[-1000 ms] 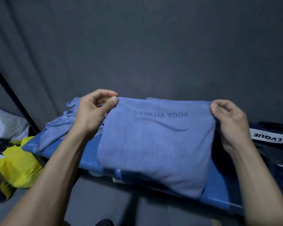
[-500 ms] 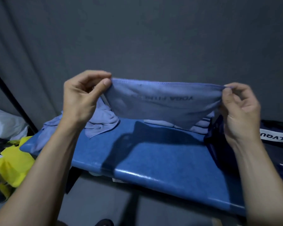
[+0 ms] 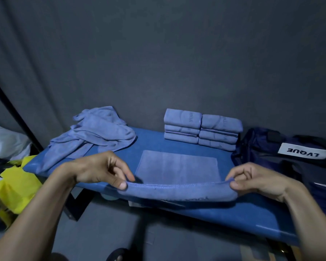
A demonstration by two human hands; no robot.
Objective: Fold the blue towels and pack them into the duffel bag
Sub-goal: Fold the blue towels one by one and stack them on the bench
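Towel now lower, over table

Yellow cloth and white bag beside blue bench.

blue towels, blue table, navy duffel bag, yellow cloth.

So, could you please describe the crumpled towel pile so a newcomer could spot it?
Start at the blue table. At its far left corner lies the crumpled towel pile. Unlike the folded stacks at the far right, it is loose and rumpled.
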